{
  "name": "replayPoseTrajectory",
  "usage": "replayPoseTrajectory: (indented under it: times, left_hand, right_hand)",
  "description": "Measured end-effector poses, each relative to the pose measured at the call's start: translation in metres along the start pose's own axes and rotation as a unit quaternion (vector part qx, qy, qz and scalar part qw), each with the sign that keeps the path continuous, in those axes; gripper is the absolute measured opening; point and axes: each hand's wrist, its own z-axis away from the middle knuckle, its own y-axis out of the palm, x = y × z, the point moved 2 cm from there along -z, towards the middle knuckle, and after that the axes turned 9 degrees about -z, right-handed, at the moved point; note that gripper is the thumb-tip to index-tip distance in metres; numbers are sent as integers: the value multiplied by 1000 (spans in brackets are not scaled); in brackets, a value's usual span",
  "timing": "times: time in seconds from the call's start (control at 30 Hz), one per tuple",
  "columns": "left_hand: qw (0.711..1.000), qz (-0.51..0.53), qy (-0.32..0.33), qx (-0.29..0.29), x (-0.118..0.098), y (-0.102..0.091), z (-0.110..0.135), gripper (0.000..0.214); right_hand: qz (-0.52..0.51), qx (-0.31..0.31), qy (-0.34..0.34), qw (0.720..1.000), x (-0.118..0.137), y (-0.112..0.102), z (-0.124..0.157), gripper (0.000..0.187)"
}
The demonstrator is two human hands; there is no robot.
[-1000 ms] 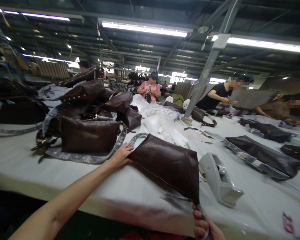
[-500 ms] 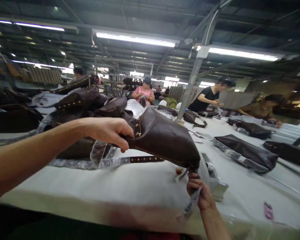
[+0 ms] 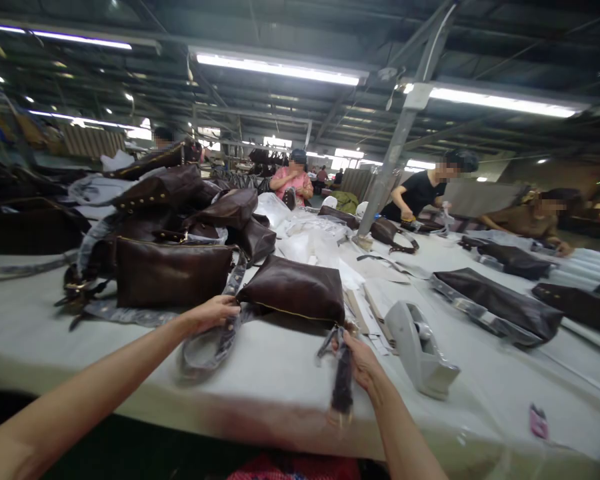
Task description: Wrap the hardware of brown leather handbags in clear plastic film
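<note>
A dark brown leather bag [image 3: 297, 287] with a gold zipper along its near edge lies tilted low over the white table. My left hand [image 3: 215, 313] pinches its left end, where a plastic-wrapped strap [image 3: 225, 343] loops down onto the table. At the right end, my right hand [image 3: 360, 360] is closed on the wrapped strap [image 3: 343, 380] by the bag's corner; its lower end with metal hardware dangles blurred at the table edge. Just left of my left hand, another zippered brown bag [image 3: 175, 273] stands upright.
A heap of brown bags [image 3: 155, 190] covers the left of the table. A grey tape dispenser [image 3: 420, 353] stands right of my right hand, and a small pink object [image 3: 539, 421] lies farther right. More bags [image 3: 500, 307] and a metal post [image 3: 387, 167] are beyond. Several co-workers sit or stand across the table.
The bag has come down from a raised, sideways hold and turned so its zipper edge faces me. My left hand has moved lower, and the tape dispenser is now uncovered.
</note>
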Motion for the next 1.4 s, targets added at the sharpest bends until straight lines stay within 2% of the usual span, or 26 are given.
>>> replayPoseTrajectory:
  times: [0.07, 0.23, 0.33, 0.4, 0.43, 0.47, 0.53, 0.57, 0.6, 0.63, 0.67, 0.77, 0.83, 0.9, 0.97, 1.03, 1.1, 1.13, 1.17, 1.2, 1.23, 1.27, 1.3, 1.33, 1.4]
  left_hand:
    - [999, 44, 21, 7, 9, -1, 4, 54]
    - [995, 14, 50, -84, 27, 6, 14, 73]
    - [989, -38, 70, -122, 31, 9, 21, 77]
    - [983, -89, 90, -134, 31, 9, 25, 76]
    - [979, -119, 99, -136, 30, 8, 27, 75]
    - [973, -150, 106, -139, 29, 8, 28, 74]
    - [960, -209, 110, -152, 28, 8, 32, 68]
    - [954, -232, 108, -159, 28, 7, 33, 65]
    - [949, -251, 105, -162, 29, 7, 35, 62]
    - [946, -264, 99, -159, 30, 6, 36, 61]
    - [946, -272, 92, -148, 32, 4, 38, 59]
    - [956, -277, 50, -79, 36, -3, 41, 48]
    - [962, -273, 7, -26, 37, -8, 42, 36]
    - [964, -262, -33, 15, 34, -12, 43, 28]
    - [964, -258, -51, 26, 27, -12, 44, 23]
    - [957, -290, -29, 1, 16, -6, 45, 20]
    - [940, -337, 30, -41, 0, 2, 47, 17]
    - [933, -350, 65, -55, -9, 7, 48, 17]
    - [929, -353, 95, -57, -17, 12, 48, 17]
    - [931, -345, 112, -40, -25, 17, 46, 18]
    - [938, -328, 113, -10, -31, 22, 44, 18]
    - [946, -306, 101, 26, -36, 28, 42, 18]
    - [953, -284, 84, 60, -41, 34, 40, 18]
    - [959, -262, 68, 86, -45, 39, 38, 17]
    - [966, -226, 56, 113, -52, 50, 38, 16]
  right_hand:
    - [25, -4, -15, 1000, -3, 2, -2, 23]
    - [137, -31, -58, 988, -7, -11, -2, 33]
    - [223, -81, -89, 967, 2, -26, 3, 24]
    - [296, -113, -149, 937, 15, -32, 6, 26]
    - [355, -114, -201, 906, 23, -32, 7, 35]
    - [428, -101, -262, 859, 29, -29, 8, 45]
    - [577, -46, -363, 730, 37, -16, 6, 60]
    - [632, -19, -385, 672, 38, -10, 3, 62]
    - [667, -4, -387, 636, 39, -5, -1, 62]
    - [689, -2, -378, 618, 39, -3, -5, 60]
    - [702, -10, -366, 611, 38, -4, -9, 55]
    - [685, -64, -358, 631, 38, -26, -13, 40]
    - [645, -124, -383, 650, 39, -54, -12, 46]
    - [628, -139, -378, 666, 41, -84, -13, 55]
    - [635, -153, -342, 675, 42, -105, -11, 67]
    - [622, -182, -359, 672, 46, -107, 0, 76]
    - [582, -202, -407, 674, 49, -89, 19, 72]
    - [555, -195, -416, 694, 48, -73, 31, 65]
    - [523, -165, -403, 733, 44, -53, 43, 58]
    - [476, -123, -363, 792, 37, -30, 56, 51]
    - [420, -40, -281, 862, 25, -5, 69, 47]
    - [340, 42, -192, 920, 11, 21, 82, 47]
    - [264, 116, -85, 954, -6, 48, 96, 51]
    - [197, 169, 8, 966, -22, 73, 110, 55]
    - [107, 230, 110, 961, -48, 114, 131, 53]
